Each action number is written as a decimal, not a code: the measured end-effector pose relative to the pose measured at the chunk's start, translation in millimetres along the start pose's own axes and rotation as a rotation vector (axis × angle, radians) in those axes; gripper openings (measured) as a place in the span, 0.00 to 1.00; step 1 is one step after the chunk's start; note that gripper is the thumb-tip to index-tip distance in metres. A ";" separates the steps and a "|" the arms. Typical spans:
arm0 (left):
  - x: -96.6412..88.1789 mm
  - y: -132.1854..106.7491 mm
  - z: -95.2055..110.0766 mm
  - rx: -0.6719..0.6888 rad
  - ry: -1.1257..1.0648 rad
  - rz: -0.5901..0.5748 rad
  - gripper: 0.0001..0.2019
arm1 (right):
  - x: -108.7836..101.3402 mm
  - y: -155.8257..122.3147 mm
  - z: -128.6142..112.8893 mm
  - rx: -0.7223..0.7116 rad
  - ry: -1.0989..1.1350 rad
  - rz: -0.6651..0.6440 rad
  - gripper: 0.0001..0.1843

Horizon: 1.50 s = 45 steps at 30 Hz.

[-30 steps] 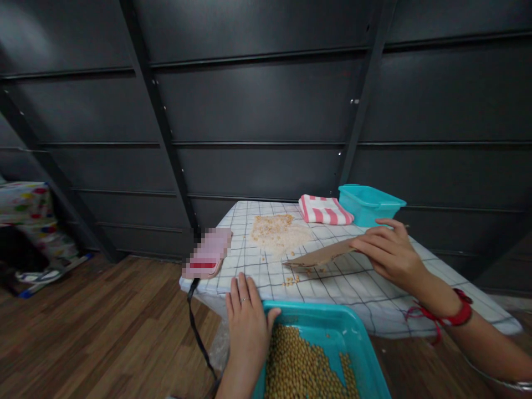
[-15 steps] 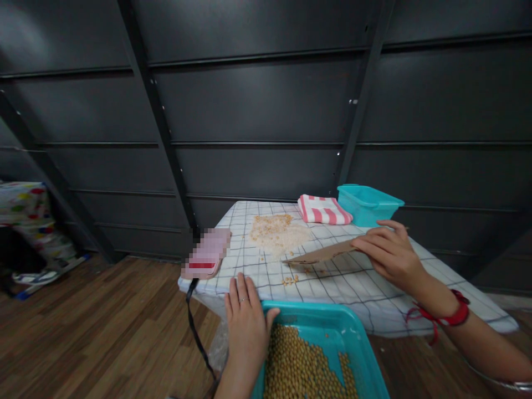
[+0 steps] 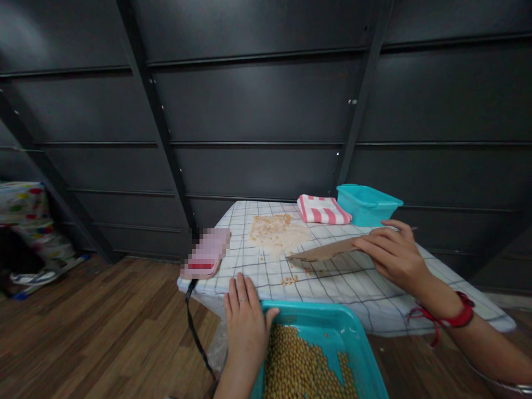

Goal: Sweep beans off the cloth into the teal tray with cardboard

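"While the right hand [image 3: 390, 255] grips cardboard [image 3: 326, 252] over the checked cloth [image 3: 240, 261], what's the left hand [image 3: 248, 327] doing?"
"Flat, thumb at the tray [image 3: 328, 310] rim, holding nothing. Step: apparently sweeping loose beans [image 3: 290, 280] on the cloth; next likely calls for a low edge."
"Changes?"
"The cardboard sits slightly farther right than half a second ago."

I face a dark grey panelled wall [image 3: 257, 105]. Horizontal rails [image 3: 257, 56] cross it; a left upright [image 3: 146, 88] and a right upright [image 3: 361, 100] divide it, both slanted in my view. Light reflects from the upper left panel [image 3: 25, 33]. Below, I observe a brown wood-plank floor [image 3: 103, 310]. The surface [image 3: 332, 285] carries a white checked cloth [image 3: 390, 321].
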<state>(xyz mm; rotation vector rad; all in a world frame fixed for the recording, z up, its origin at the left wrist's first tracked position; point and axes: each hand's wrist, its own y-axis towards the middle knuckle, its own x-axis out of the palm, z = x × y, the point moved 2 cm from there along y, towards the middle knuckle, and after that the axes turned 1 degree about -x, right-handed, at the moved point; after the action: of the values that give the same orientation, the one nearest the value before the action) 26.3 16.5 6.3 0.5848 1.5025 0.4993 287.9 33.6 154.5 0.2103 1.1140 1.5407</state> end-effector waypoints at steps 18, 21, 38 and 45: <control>-0.6 0.1 -1.0 0.026 0.008 0.016 0.34 | -25.2 -15.8 -3.0 -0.011 0.047 -0.041 0.17; -3.5 1.1 1.5 0.003 -0.005 0.012 0.34 | -28.8 -13.1 -0.7 0.019 -0.058 -0.081 0.18; -9.7 4.5 4.4 -0.022 0.040 -0.035 0.34 | -33.4 22.6 -46.8 0.003 0.001 -0.275 0.14; -5.7 2.9 2.1 -0.037 0.001 -0.029 0.33 | -27.8 39.9 -62.6 0.017 0.064 -0.295 0.16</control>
<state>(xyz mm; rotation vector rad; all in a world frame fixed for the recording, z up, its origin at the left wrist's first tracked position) 28.4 15.0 12.5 0.5331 1.4975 0.5044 228.2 -18.0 162.3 0.0063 1.1535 1.2827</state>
